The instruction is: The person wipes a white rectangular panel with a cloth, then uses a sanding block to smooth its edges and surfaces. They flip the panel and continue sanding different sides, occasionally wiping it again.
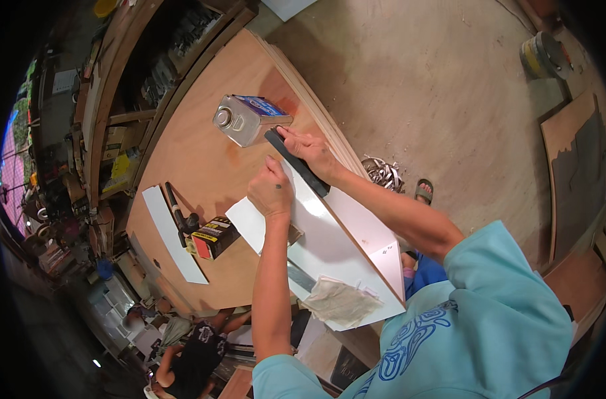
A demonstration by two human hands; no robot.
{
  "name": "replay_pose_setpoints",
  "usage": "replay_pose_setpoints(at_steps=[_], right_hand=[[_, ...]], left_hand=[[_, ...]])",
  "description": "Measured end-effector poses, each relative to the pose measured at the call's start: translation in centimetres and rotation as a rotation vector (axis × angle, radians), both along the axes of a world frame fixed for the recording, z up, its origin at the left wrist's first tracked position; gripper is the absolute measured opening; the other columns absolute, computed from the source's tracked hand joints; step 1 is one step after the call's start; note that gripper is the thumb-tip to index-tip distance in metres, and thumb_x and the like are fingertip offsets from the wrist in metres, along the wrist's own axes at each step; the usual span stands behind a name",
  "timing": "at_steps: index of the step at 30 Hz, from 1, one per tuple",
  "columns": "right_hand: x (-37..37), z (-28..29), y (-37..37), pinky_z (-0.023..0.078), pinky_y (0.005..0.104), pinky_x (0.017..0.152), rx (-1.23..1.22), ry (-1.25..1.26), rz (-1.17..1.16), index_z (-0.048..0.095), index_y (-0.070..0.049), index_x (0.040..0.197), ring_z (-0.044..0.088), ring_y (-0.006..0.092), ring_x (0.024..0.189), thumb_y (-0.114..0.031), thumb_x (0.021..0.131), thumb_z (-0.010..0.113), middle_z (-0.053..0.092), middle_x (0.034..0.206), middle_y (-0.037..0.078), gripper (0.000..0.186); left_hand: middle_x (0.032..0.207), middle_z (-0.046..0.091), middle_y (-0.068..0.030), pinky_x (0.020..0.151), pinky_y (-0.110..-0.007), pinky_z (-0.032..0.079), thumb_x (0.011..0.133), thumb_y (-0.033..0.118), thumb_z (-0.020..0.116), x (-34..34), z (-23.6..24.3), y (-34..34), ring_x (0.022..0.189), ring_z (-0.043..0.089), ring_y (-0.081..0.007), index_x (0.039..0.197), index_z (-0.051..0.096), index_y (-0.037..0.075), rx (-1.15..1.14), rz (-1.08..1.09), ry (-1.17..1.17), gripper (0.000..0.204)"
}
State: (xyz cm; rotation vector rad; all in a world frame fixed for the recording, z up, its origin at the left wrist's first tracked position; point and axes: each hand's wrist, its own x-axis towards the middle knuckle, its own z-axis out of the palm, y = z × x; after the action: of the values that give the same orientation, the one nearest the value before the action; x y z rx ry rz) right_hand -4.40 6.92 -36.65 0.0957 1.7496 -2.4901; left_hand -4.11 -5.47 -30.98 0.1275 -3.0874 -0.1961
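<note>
A white panel (319,223) with a thin brown edge stands tilted in front of me. My right hand (308,151) is closed around the far end of a long black block (302,167), which lies along the panel's upper edge. My left hand (271,188) is closed at the panel's left side, thumb up; its fingertips are hidden. A crumpled beige cloth (343,302) lies on the panel's near end. Just beyond my hands stands a metal can (246,123) with a blue label.
The plywood sheets (183,153) carry a white strip (173,233), a black-handled hammer-like tool (180,216) and a black-and-yellow box (214,236). Shelves (133,116) line the left. Curled strips (383,174) and a bucket (542,56) are on the floor. Another person (200,352) is at the lower left.
</note>
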Motion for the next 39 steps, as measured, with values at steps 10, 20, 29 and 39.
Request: replay_pose_setpoints(at_steps=[10, 20, 29, 39], right_hand=[[-0.1, 0.4, 0.6, 0.033, 0.0231, 0.104, -0.452, -0.287, 0.137, 0.048, 0.000, 0.142, 0.045, 0.0098, 0.122, -0.062, 0.100, 0.035, 0.045, 0.147, 0.004, 0.075], [11.0, 0.8, 0.9, 0.030, 0.0411, 0.110, 0.377, 0.018, 0.020, 0.049, 0.005, 0.138, 0.047, 0.0380, 0.126, -0.031, 0.097, 0.054, 0.045, 0.146, 0.025, 0.055], [2.3, 1.9, 0.8, 0.045, 0.0407, 0.090, 0.561, 0.330, -0.123, 0.057, 0.008, 0.127, 0.055, 0.0361, 0.101, -0.016, 0.093, 0.059, 0.056, 0.130, 0.025, 0.042], [-2.2, 1.1, -0.7, 0.045, 0.0365, 0.093, 0.510, 0.412, -0.224, 0.055, 0.006, 0.131, 0.059, 0.0324, 0.105, -0.023, 0.095, 0.059, 0.061, 0.126, 0.023, 0.045]], left_hand=[[0.067, 0.064, -0.0227, 0.059, -0.051, 0.049, 0.097, 0.032, 0.043, 0.2, -0.1, -0.3, 0.061, 0.062, -0.0425, 0.068, 0.068, 0.004, 0.049, -0.030, 0.064, 0.048], [0.064, 0.064, -0.0187, 0.056, -0.049, 0.050, 0.095, 0.026, 0.049, 0.3, -0.2, -0.7, 0.056, 0.062, -0.0390, 0.065, 0.066, 0.006, 0.008, -0.045, 0.083, 0.040], [0.063, 0.063, -0.0190, 0.055, -0.048, 0.049, 0.095, 0.026, 0.049, -0.3, 0.0, 0.2, 0.054, 0.060, -0.0388, 0.063, 0.066, 0.004, -0.014, -0.065, 0.072, 0.042], [0.065, 0.063, -0.0222, 0.056, -0.049, 0.049, 0.097, 0.030, 0.045, -0.8, 0.1, 0.2, 0.057, 0.061, -0.0416, 0.066, 0.068, 0.004, 0.021, -0.097, 0.107, 0.046]])
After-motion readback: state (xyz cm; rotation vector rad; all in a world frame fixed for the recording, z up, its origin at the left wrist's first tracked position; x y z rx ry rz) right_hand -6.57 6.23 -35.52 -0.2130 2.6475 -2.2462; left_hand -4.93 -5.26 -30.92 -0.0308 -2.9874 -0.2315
